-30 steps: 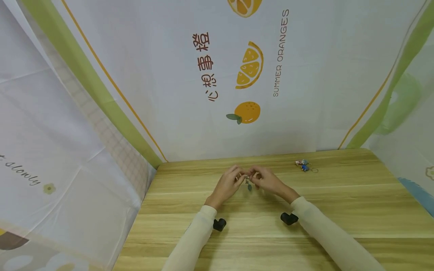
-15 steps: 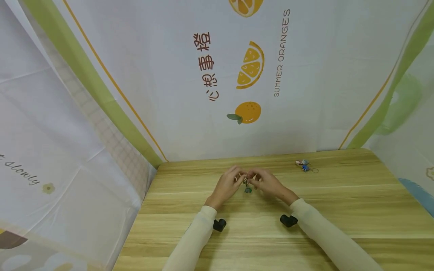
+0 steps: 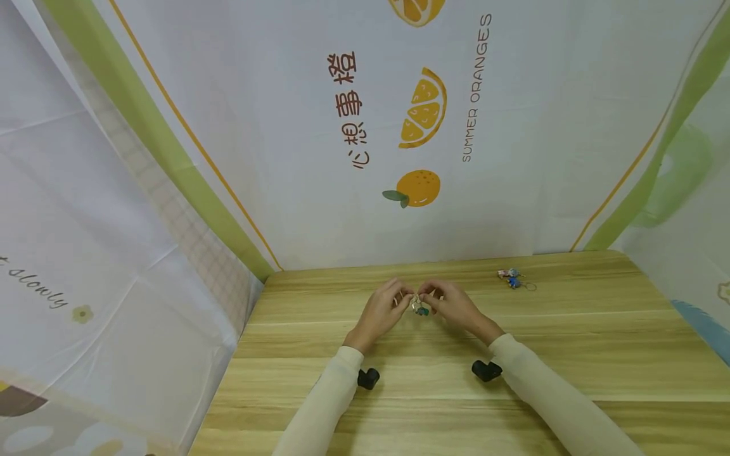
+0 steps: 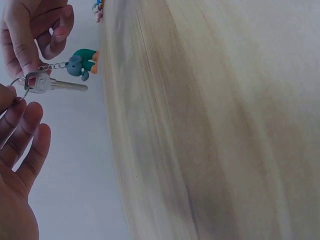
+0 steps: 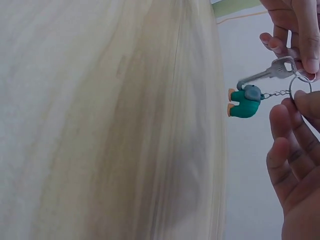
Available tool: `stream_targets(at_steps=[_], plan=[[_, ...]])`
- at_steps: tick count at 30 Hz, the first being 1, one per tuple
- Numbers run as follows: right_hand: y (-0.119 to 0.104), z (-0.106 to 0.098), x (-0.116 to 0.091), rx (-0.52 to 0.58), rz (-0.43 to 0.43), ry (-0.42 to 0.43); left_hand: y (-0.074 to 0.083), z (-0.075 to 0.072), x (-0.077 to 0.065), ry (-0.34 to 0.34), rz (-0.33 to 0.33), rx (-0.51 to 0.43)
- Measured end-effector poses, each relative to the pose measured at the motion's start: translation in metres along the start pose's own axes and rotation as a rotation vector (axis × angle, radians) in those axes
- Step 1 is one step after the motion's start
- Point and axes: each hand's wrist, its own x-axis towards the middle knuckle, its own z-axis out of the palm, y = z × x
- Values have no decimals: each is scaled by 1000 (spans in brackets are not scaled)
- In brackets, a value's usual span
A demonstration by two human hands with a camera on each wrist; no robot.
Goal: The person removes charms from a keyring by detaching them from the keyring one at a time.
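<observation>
Above the table, both hands hold a metal key ring (image 5: 291, 95) between them. In the right wrist view, the right hand (image 5: 299, 165) pinches it between thumb and fingers. The left hand (image 4: 20, 160) pinches it from the other side, as the left wrist view shows. A silver key (image 4: 42, 83) hangs from it by its bow. Also on it, by a short chain, is an elephant charm (image 5: 246, 101) with a grey head, green body and orange feet. Fingertips partly hide the ring, so whether the key is fully threaded cannot be told.
At the back right of the wooden table (image 3: 570, 354) lie small figure keychains (image 3: 510, 278), one blue with a ring. Black wrist-camera parts (image 3: 486, 370) sit by the sleeves. A white curtain (image 3: 285, 158) printed with oranges stands behind.
The charm and key hanging between the hands have swung and turned, and more of the ring now shows. Both hands stay in nearly the same place, their fingertips slightly further apart.
</observation>
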Motion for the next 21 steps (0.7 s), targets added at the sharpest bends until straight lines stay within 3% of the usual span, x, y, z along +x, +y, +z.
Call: stream_targets(at_steps=[10, 21], plan=[[0, -1, 0, 29, -9, 83, 0, 1, 0, -10, -28, -19], [2, -2, 1, 21, -91, 96, 1, 2, -1, -22, -45, -9]])
